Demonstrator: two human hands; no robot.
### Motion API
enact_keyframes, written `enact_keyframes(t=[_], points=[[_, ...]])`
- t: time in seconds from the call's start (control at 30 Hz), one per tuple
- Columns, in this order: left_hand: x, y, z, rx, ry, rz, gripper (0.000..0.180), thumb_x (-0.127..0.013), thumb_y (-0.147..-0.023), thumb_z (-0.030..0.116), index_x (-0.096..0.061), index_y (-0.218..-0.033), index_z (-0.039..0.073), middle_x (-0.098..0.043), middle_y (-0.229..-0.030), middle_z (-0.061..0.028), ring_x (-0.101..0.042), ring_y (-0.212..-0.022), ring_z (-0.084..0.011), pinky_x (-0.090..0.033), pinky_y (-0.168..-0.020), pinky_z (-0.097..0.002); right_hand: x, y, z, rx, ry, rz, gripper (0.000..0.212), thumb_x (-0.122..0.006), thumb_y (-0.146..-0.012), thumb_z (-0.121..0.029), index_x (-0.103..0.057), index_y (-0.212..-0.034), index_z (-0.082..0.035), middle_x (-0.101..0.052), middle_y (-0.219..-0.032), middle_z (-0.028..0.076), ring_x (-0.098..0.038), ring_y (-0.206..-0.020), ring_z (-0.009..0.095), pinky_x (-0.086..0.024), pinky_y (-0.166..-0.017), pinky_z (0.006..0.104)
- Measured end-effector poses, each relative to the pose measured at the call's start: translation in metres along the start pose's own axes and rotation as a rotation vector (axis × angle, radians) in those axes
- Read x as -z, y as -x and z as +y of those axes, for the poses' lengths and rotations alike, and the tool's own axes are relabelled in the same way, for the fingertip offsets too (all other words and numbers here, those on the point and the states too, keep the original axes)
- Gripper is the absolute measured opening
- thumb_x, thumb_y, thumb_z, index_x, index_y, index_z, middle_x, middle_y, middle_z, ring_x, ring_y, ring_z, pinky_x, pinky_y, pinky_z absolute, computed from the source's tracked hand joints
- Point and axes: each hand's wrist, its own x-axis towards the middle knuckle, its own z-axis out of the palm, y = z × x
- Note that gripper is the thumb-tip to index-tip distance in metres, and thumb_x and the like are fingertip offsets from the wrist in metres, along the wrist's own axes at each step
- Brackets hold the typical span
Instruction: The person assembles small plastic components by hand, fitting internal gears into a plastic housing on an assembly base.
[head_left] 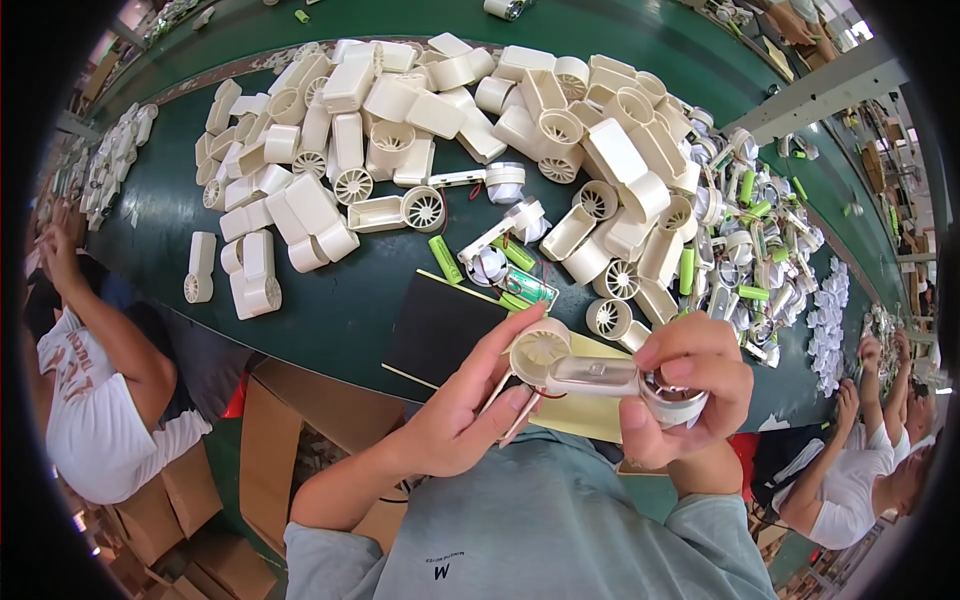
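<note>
Close to my body, my left hand (460,410) grips a cream plastic fan housing (540,347) with a round slatted end. Thumb and fingers of my right hand (695,385) are closed round a fan motor assembly (672,402), whose round white part sits under the fingertips. A shiny silver strip (595,375) reaches from it to the housing between my hands. Below the strip a red wire shows near my left fingers. How far the two parts are joined I cannot tell. Just beyond my hands lie green battery cells (444,260) and a loose motor assembly (487,266).
A big heap of cream housings (435,113) covers the green bench (150,230). At right is a pile of motor assemblies with green cells (757,210). A black pad (435,330) lies at the front edge, and a metal post (820,95) rises at right. People work on both sides.
</note>
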Motion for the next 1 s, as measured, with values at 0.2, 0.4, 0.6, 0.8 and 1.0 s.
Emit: enact_keyframes(t=[0.2, 0.4, 0.6, 0.8, 1.0], points=[[0.003, -0.002, 0.006, 0.013, -0.240, 0.031, 0.060, -0.042, -0.106, 0.006, -0.023, -0.163, 0.007, -0.065, -0.096, -0.0032, -0.050, -0.068, -0.0061, -0.045, -0.063, -0.0234, 0.007, -0.021, 0.003, -0.065, 0.073, -0.217, 0.047, -0.083, -0.074, -0.005, -0.062, -0.116, -0.001, -0.067, -0.108, 0.020, -0.067, -0.087, 0.025, -0.054, -0.070, 0.0310], [0.012, 0.001, 0.010, 0.065, -0.249, 0.014, 0.048, -0.046, -0.107, 0.010, -0.043, -0.155, 0.006, -0.067, -0.084, -0.0033, -0.051, -0.061, -0.0049, -0.045, -0.057, -0.0235, 0.005, -0.021, 0.009, -0.471, -0.417, -0.353, 0.035, -0.070, -0.089, -0.009, -0.059, -0.121, 0.000, -0.059, -0.127, 0.022, -0.062, -0.108, 0.028, -0.050, -0.093, 0.0355], [0.025, 0.007, -0.003, 0.279, 0.289, -0.086, 0.034, -0.055, -0.106, 0.013, -0.053, -0.138, 0.001, -0.067, -0.093, -0.0096, -0.064, -0.073, -0.0129, -0.045, -0.050, -0.0254, -0.002, -0.025, 0.013, -0.374, -0.431, -0.474, 0.025, -0.074, -0.088, -0.001, -0.067, -0.112, -0.003, -0.063, -0.129, 0.020, -0.066, -0.113, 0.028, -0.053, -0.095, 0.0394], [0.020, 0.006, 0.009, 0.202, 0.205, -0.109, 0.052, -0.050, -0.107, 0.014, -0.036, -0.156, 0.003, -0.065, -0.093, -0.0085, -0.063, -0.080, -0.0115, -0.049, -0.059, -0.0255, -0.004, -0.019, 0.021, -0.400, -0.475, -0.490, 0.022, -0.073, -0.088, -0.006, -0.065, -0.109, -0.003, -0.063, -0.128, 0.026, -0.068, -0.116, 0.039, -0.057, -0.096, 0.0460], [0.007, 0.006, 0.000, -0.072, 0.108, -0.003, 0.053, -0.064, -0.100, 0.006, -0.044, -0.149, 0.000, -0.068, -0.107, -0.0097, -0.067, -0.086, -0.0141, -0.053, -0.060, -0.0274, -0.005, -0.013, 0.022, -0.417, -0.483, -0.482, 0.022, -0.072, -0.091, -0.005, -0.062, -0.110, -0.004, -0.062, -0.131, 0.027, -0.066, -0.119, 0.039, -0.055, -0.098, 0.0458]])
